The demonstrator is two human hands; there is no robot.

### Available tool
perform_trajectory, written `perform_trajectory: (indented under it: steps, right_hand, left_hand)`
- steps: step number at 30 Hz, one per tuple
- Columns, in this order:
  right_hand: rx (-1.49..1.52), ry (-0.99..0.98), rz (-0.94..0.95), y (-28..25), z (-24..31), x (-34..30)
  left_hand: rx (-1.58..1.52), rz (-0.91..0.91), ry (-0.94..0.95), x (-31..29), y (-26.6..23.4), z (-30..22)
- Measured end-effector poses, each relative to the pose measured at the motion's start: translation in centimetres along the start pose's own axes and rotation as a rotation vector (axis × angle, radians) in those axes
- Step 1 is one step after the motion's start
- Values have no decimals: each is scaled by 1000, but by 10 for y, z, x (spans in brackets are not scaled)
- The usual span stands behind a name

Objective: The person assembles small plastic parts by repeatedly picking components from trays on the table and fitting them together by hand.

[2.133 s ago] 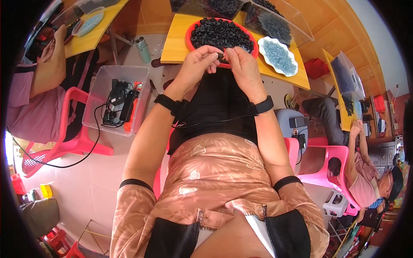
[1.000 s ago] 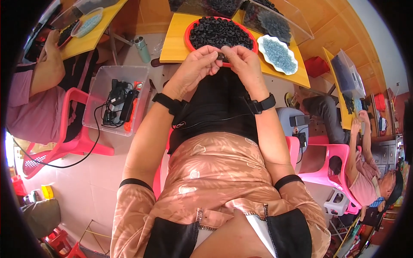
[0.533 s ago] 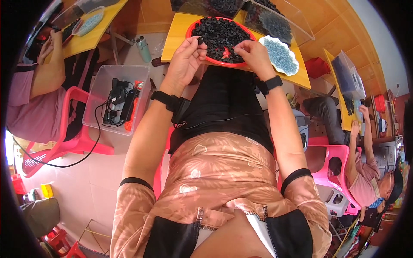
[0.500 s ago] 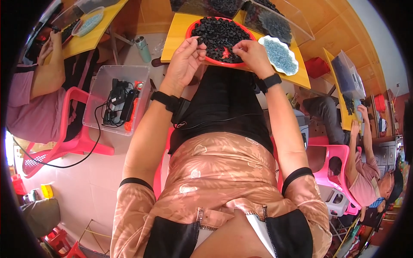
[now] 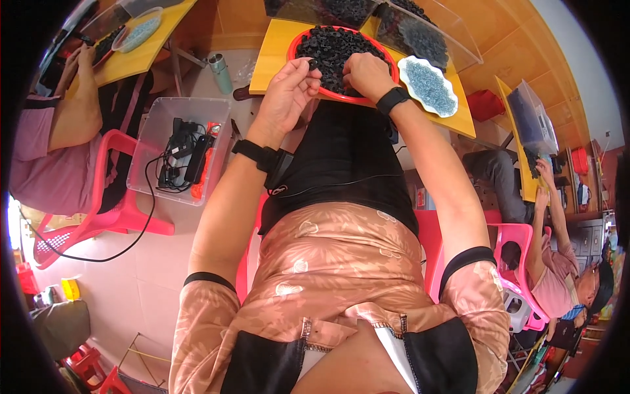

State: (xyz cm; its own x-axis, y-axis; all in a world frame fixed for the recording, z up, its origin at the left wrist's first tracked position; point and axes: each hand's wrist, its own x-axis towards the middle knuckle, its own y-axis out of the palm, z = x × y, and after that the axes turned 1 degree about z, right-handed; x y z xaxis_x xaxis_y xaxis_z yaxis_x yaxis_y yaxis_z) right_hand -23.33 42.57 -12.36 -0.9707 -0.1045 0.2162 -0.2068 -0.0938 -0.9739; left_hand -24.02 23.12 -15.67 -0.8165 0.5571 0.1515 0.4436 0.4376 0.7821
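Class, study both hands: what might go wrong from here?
The small black part pinched in the left hand could slip and vanish among the black pieces in the red tub. The right hand, in the tub, is near the scalloped white dish; a bump might spill its bluish pieces.

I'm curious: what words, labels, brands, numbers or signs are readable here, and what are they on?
No text can be read in this view.
Red round plastic tray and white scalloped dish: no lettering seen.
Clear rectangular plastic bin at far right: whitish patch, too small to read.
Pale-green bottle with silver top: any markings too small to tell.
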Motion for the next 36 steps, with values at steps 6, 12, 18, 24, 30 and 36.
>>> perform_trajectory:
  steps: [6,12,18,24,30,36]
  right_hand:
    - [-89,-55,-54,3,8,-2]
    - [-49,19,-34,-6,4,-5]
    - [474,27,-23,-28,6,-22]
    - [655,-77,42,-46,27,-44]
    - [659,-177,-54,-50,31,-51]
    - [571,-158,-23,-57,35,-54]
  left_hand:
    - [42,39,-28,-2,1,3]
    - [47,30,-27,-2,1,3]
    - [99,-1,-63,-2,0,3]
    - [227,-18,-106,-5,8,4]
    - [335,-9,-92,-7,15,5]
    - [363,20,-70,-7,13,8]
